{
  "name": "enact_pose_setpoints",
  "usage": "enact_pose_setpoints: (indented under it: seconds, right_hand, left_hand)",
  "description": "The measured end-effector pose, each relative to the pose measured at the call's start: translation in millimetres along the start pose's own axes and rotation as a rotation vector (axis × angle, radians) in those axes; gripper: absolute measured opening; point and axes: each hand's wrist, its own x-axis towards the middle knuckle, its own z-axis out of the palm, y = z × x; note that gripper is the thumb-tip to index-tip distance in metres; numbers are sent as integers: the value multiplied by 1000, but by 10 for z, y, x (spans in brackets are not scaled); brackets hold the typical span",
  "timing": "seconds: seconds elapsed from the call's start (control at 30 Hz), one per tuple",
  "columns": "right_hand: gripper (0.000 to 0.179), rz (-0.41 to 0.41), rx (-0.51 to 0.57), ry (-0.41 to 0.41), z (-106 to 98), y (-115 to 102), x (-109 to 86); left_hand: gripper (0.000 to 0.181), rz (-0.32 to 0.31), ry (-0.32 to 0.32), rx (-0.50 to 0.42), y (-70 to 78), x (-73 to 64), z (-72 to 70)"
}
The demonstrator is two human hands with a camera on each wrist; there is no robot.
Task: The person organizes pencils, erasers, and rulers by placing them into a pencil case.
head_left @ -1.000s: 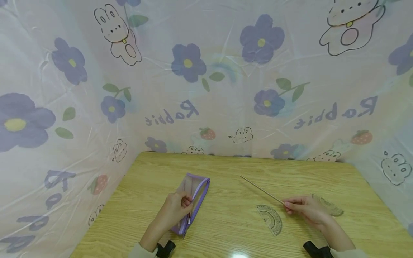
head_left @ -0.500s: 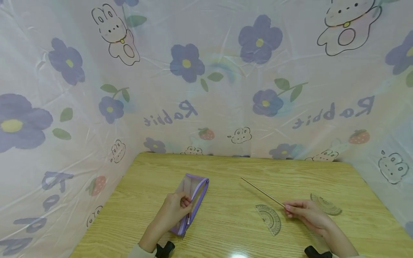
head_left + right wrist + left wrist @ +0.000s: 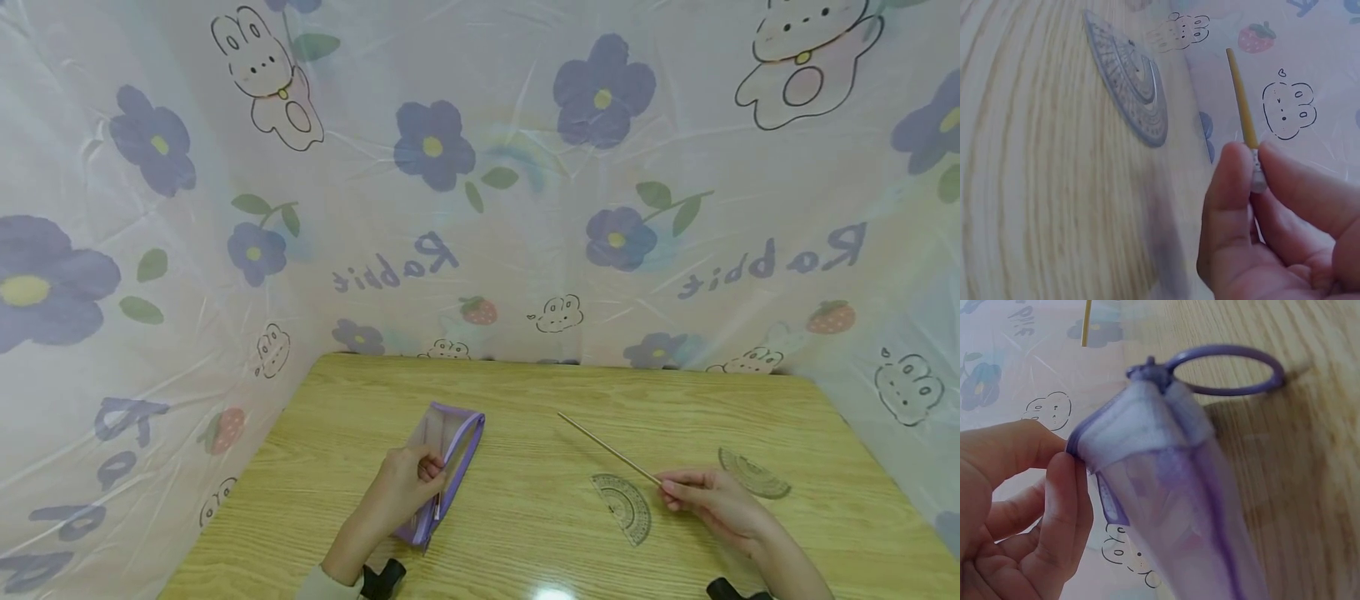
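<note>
My left hand [image 3: 408, 485] pinches the edge of a see-through purple zip pencil case [image 3: 456, 427] between thumb and finger. The case's mouth gapes a little, and a slim item shows dimly inside. In the left wrist view, a purple ring [image 3: 1229, 390] hangs off the end of the pencil case [image 3: 1172, 487]. My right hand [image 3: 723, 504] holds a thin yellow pencil [image 3: 603, 444] by its eraser end, the shaft pointing away to the upper left above the table. The right wrist view shows its white eraser [image 3: 1259, 182] between thumb and fingers.
One clear protractor [image 3: 626, 507] lies on the wood-grain table [image 3: 525, 500] left of my right hand. A second protractor [image 3: 753, 473] lies beyond that hand, to the right. A rabbit-and-flower curtain [image 3: 517, 208] walls the table at the back and sides.
My right hand has drawn back slightly toward me with the pencil. My left hand keeps its pinch on the pencil case. The view has shifted a little.
</note>
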Motion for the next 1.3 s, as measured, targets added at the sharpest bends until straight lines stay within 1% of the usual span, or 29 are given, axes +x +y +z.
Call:
enact_pose_setpoints:
  seconds: [0.53, 0.9, 1.13, 1.3]
  right_hand:
    - [32, -21, 64, -38, 146, 47, -48]
    - [32, -36, 78, -65, 266, 74, -24]
    - [31, -7, 52, -45, 328, 73, 9]
    - [30, -4, 65, -53, 390, 90, 48]
  left_hand:
    - [8, 4, 12, 4, 6, 3, -2]
    - [6, -9, -1, -13, 34, 5, -20]
    - [6, -25, -5, -11, 47, 10, -22]
    - [5, -28, -9, -15, 41, 6, -32]
